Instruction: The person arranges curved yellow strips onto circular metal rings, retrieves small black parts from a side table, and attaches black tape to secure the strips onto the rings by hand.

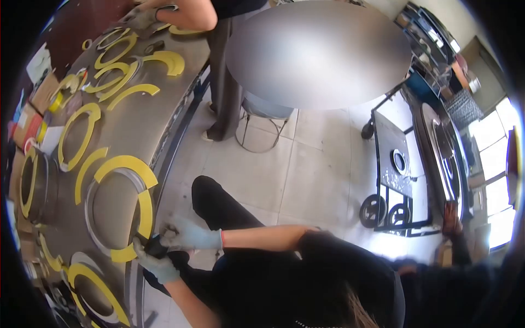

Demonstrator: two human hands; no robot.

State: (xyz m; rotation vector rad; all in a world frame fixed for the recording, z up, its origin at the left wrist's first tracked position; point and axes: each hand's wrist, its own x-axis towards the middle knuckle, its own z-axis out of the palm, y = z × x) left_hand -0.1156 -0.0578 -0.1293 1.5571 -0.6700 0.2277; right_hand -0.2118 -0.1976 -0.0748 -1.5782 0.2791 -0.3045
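A pale metal ring (92, 210) lies at the table edge, partly covered by curved yellow segments (146, 210). My left hand (157, 266), in a light-blue glove with a greyish, dirty fingertip area, is closed at the ring's lower right rim, beside a short yellow segment (124, 254). Just past the edge, my right hand (188, 233), gloved alike, has its fingers curled against a small black object (156, 247). That object sits between both hands, and its kind cannot be made out. The fingers partly hide the rim.
More yellow arcs (135, 94) and rings lie along the metal table (123, 131). Another person's gloved hand (139, 21) works at its far end. A stool (265, 112) and a wheeled cart (391, 158) stand on the tiled floor. My knee (208, 197) is beside the table.
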